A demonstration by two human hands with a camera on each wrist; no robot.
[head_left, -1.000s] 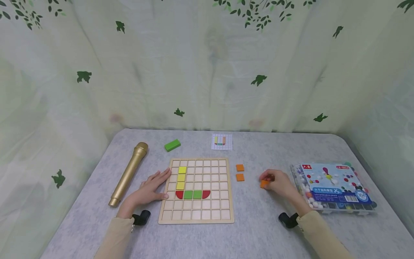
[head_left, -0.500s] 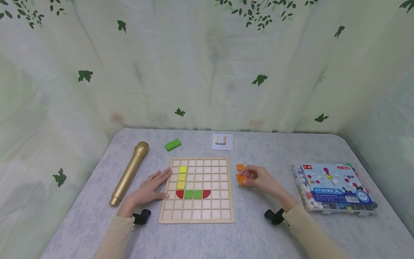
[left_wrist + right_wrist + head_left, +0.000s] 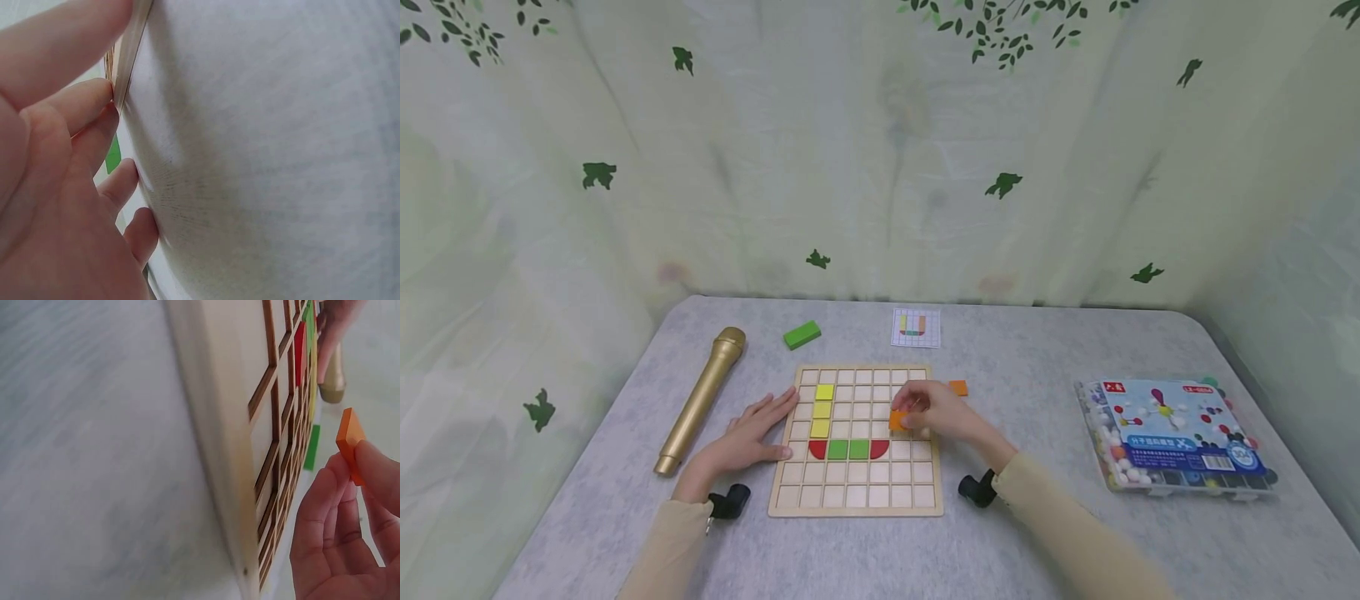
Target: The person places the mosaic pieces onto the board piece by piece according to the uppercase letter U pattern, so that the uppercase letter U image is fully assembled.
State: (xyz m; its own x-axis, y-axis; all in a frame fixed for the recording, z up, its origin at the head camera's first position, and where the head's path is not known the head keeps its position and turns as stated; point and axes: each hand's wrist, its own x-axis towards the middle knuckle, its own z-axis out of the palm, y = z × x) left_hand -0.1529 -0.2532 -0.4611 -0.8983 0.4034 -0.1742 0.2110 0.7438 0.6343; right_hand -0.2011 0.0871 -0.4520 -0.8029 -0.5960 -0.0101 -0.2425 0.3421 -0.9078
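A wooden grid board (image 3: pixel 855 510) lies on the table. On it sit several yellow tiles (image 3: pixel 821 410) in a column, with green tiles (image 3: pixel 847 450) between two red quarter-round tiles (image 3: pixel 879 450) below. My left hand (image 3: pixel 747 437) rests at the board's left edge, fingers stretched out and touching the frame. My right hand (image 3: pixel 936 410) pinches an orange square tile (image 3: pixel 351 440) between thumb and fingers, raised over the board's right half. Another orange tile (image 3: pixel 958 387) lies just right of the board. Whether one more lies beneath my right hand I cannot tell.
Behind the board lie a small pattern card (image 3: pixel 916 328) and a green block (image 3: pixel 802 335). A gold microphone (image 3: pixel 702 400) lies on the left. At the right stands a clear box (image 3: pixel 1180 437) of coloured balls with a printed blue label.
My right hand has carried the orange tile leftward from the table, past the other orange tiles, to above the board. The left hand has stayed put at the board's edge.
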